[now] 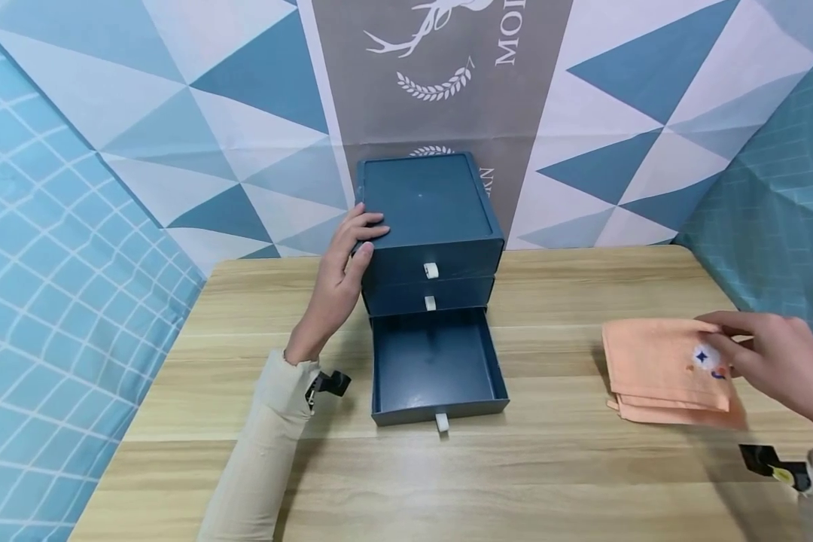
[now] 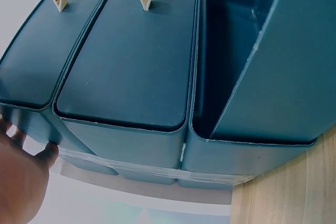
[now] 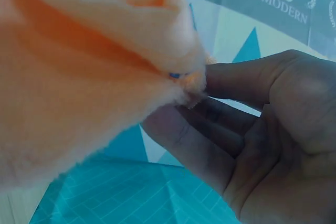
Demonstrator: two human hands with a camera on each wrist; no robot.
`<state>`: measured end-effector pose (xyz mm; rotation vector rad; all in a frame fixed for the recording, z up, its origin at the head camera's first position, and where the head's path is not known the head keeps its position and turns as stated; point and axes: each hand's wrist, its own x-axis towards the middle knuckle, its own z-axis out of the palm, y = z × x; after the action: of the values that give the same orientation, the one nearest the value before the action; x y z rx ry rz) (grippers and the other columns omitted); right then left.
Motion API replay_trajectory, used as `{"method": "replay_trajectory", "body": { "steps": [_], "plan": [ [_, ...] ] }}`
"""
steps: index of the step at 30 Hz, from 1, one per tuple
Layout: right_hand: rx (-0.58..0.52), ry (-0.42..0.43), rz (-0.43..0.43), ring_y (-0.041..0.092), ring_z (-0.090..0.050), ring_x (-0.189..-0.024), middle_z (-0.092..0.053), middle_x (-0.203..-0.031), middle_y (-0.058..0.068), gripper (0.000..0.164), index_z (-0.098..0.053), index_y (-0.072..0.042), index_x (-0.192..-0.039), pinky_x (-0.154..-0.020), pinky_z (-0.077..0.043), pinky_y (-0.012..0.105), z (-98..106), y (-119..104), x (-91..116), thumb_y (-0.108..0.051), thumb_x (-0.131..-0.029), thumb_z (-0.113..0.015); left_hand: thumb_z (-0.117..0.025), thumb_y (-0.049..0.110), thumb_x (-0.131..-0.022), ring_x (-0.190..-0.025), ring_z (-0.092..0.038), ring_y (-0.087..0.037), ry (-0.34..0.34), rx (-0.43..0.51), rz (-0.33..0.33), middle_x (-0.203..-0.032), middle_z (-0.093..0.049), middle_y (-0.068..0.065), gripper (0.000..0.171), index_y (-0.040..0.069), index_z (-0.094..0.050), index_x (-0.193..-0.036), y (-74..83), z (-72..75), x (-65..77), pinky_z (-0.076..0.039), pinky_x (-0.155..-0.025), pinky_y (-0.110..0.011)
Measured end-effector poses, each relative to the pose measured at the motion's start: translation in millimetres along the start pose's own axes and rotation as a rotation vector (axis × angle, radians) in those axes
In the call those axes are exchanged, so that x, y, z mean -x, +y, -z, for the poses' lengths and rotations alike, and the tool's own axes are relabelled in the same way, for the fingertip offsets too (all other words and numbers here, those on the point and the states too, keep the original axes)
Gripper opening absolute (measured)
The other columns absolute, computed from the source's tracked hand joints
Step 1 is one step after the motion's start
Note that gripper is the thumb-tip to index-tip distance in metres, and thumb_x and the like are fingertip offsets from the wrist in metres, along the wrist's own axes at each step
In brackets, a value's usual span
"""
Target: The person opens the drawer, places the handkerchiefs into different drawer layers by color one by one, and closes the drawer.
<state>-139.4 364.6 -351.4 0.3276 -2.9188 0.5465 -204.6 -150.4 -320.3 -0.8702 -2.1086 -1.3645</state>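
A dark blue drawer unit (image 1: 433, 260) stands at the back of the table, its bottom drawer (image 1: 433, 361) pulled out with nothing inside. The two drawers above are closed, each with a small pale pull tab. My left hand (image 1: 344, 271) rests on the unit's upper left edge, fingers on the top and thumb by the front corner. In the left wrist view, the fingertips touch the unit's side. On the right, my right hand (image 1: 775, 357) pinches a folded peach towel (image 1: 664, 365) by its edge. The right wrist view shows the fuzzy cloth between thumb and fingers.
The wood-grain table (image 1: 549, 467) carries the unit and runs back to a wall covering (image 1: 257, 113) of blue and white triangles. Blue patterned cloth (image 1: 61, 301) borders the left side, with teal cloth (image 1: 786, 188) on the right. A black camera mount sits on each wrist.
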Motion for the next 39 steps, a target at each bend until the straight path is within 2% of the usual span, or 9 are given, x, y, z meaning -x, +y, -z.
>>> {"method": "replay_trajectory", "body": {
  "steps": [4,7,10,13,18,22,31,34,39],
  "plan": [
    [-0.005,0.023,-0.007,0.032,-0.068,-0.057,-0.066,-0.091,0.034,0.021,-0.066,0.015,-0.11,-0.043,-0.051,0.028,2,-9,2,0.003,-0.093,-0.065,-0.039,-0.001,-0.104,-0.149,-0.019,-0.039,0.003,0.0,0.0,-0.143,-0.046,-0.026,0.032,-0.009,-0.058,-0.128,0.2,-0.2,0.1,-0.015,-0.122,-0.041],
    [-0.003,0.053,-0.006,0.018,-0.067,-0.053,-0.068,-0.085,0.029,0.02,-0.067,0.014,-0.107,-0.043,-0.05,0.025,5,-15,3,0.003,-0.091,-0.067,-0.039,-0.001,-0.104,-0.149,-0.019,-0.039,0.0,-0.001,0.0,-0.144,-0.046,-0.026,0.032,-0.008,-0.058,-0.128,0.2,-0.1,-0.1,-0.015,-0.122,-0.041],
    [0.029,0.087,0.013,0.0,-0.059,-0.049,-0.07,-0.08,0.023,0.02,-0.068,0.012,-0.107,-0.043,-0.048,0.024,7,-21,3,0.001,-0.09,-0.069,-0.038,-0.002,-0.104,-0.149,-0.018,-0.04,0.001,0.002,-0.001,-0.143,-0.046,-0.026,0.032,-0.009,-0.058,-0.128,0.3,0.7,0.3,-0.015,-0.122,-0.041],
    [0.062,0.132,0.048,-0.008,-0.054,-0.048,-0.07,-0.076,0.02,0.02,-0.07,0.01,-0.107,-0.044,-0.044,0.02,11,-26,2,0.002,-0.089,-0.07,-0.038,-0.001,-0.104,-0.149,-0.018,-0.039,0.008,0.004,0.0,-0.143,-0.046,-0.026,0.032,-0.009,-0.058,-0.128,-0.3,1.9,1.1,-0.014,-0.122,-0.04],
    [0.057,0.177,0.07,-0.009,-0.054,-0.049,-0.07,-0.078,0.021,0.021,-0.07,0.009,-0.107,-0.046,-0.038,0.009,14,-33,3,0.004,-0.087,-0.07,-0.038,-0.001,-0.105,-0.149,-0.018,-0.04,0.009,-0.001,-0.001,-0.143,-0.046,-0.026,0.031,-0.009,-0.058,-0.128,-1.3,2.6,1.2,-0.014,-0.122,-0.04],
    [0.044,0.186,0.063,-0.01,-0.054,-0.05,-0.07,-0.079,0.022,0.021,-0.07,0.009,-0.108,-0.047,-0.037,0.007,14,-39,6,0.002,-0.089,-0.07,-0.039,0.0,-0.105,-0.15,-0.018,-0.039,0.005,0.0,0.005,-0.144,-0.046,-0.026,0.031,-0.008,-0.058,-0.128,-2.0,1.8,1.4,-0.014,-0.122,-0.04],
    [0.039,0.233,0.073,-0.008,-0.052,-0.051,-0.068,-0.067,0.007,0.02,-0.072,0.005,-0.106,-0.047,-0.036,0.011,15,-50,8,-0.008,-0.092,-0.071,-0.039,-0.001,-0.104,-0.15,-0.018,-0.038,0.001,0.004,0.005,-0.144,-0.045,-0.026,0.032,-0.008,-0.058,-0.128,-0.3,0.1,1.0,-0.014,-0.122,-0.04],
    [0.029,0.246,0.088,-0.007,-0.052,-0.051,-0.069,-0.067,0.006,0.02,-0.072,0.004,-0.106,-0.047,-0.036,0.011,16,-55,8,-0.011,-0.092,-0.071,-0.039,-0.001,-0.104,-0.149,-0.018,-0.039,0.001,0.005,0.003,-0.144,-0.045,-0.026,0.032,-0.008,-0.058,-0.128,0.4,0.1,0.7,-0.014,-0.122,-0.04],
    [0.014,0.266,0.134,-0.008,-0.051,-0.051,-0.065,-0.062,-0.003,0.018,-0.073,0.002,-0.105,-0.048,-0.036,0.014,16,-63,8,-0.01,-0.092,-0.07,-0.039,0.0,-0.105,-0.149,-0.018,-0.04,-0.001,0.004,0.004,-0.144,-0.045,-0.026,0.032,-0.008,-0.058,-0.128,1.0,0.3,0.5,-0.013,-0.122,-0.04]
  ]
}}
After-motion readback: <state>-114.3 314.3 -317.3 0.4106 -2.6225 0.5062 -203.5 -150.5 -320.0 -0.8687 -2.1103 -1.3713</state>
